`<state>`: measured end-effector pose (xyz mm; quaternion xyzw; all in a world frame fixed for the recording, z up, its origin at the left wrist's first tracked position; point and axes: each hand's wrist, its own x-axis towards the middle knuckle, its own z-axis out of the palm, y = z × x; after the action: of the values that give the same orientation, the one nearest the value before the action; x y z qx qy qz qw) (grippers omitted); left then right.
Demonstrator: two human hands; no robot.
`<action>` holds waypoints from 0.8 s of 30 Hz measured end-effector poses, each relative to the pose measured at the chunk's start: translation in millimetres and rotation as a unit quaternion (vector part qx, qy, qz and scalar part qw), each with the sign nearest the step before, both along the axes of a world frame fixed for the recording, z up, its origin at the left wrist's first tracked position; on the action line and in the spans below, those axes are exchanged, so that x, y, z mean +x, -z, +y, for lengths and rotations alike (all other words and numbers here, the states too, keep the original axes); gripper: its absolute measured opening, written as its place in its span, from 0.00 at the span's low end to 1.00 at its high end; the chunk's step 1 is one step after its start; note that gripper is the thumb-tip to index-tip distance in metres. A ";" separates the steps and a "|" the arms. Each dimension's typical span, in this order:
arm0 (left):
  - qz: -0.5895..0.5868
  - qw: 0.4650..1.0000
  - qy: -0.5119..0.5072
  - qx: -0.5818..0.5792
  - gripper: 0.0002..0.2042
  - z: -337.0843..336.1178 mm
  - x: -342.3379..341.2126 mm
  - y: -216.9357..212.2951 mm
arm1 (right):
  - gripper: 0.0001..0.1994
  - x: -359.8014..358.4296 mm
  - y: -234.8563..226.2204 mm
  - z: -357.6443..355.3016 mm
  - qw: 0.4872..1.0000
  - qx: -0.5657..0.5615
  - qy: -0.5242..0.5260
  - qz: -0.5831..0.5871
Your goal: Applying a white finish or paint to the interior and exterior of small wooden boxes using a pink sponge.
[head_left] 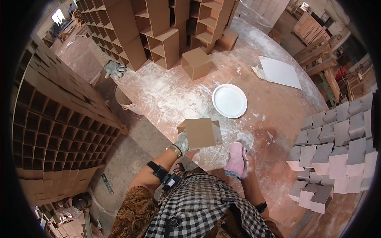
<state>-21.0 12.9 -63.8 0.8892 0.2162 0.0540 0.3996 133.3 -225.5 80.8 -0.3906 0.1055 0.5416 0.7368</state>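
In front of me, over the near edge of the table, my left hand [182, 143] in a grey work glove is closed on the left side of a small brown cardboard box [200, 133]. The box partly hides its fingers. To the right of it, my right hand [250, 164] grips a folded pink cloth [237, 157] with a blue-grey lower end. Beyond both hands, a round white plastic lid or shallow dish [229, 100] lies on the table. A single brown box [197, 63] stands farther back.
Stacked open brown boxes [166, 49] rise at the table's far side, near a grey glove [114, 69]. A white sheet [279, 72] lies at the far right. Grey-and-white boxes [341, 150] are piled at right. Another tall box stack [51, 127] and a bucket [125, 102] stand left.
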 end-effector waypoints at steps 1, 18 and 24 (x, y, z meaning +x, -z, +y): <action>-0.005 1.000 0.012 0.009 0.20 0.7 0.1 -11.3 | 0.14 -7.6 -16.0 8.0 1.000 -0.015 0.014 -0.002; 0.085 0.996 0.027 0.009 0.21 -24.6 42.2 -99.2 | 0.14 13.8 -49.6 109.5 0.557 -0.369 -0.267 -0.695; -0.008 0.996 0.019 0.084 0.19 -30.1 38.0 -103.5 | 0.14 9.5 -38.4 84.8 0.556 -0.348 -0.268 -0.706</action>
<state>17.0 -17.2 39.7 0.9232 0.1908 0.0717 0.3259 142.8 -140.7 119.2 -0.8841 -0.3776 0.1862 0.2027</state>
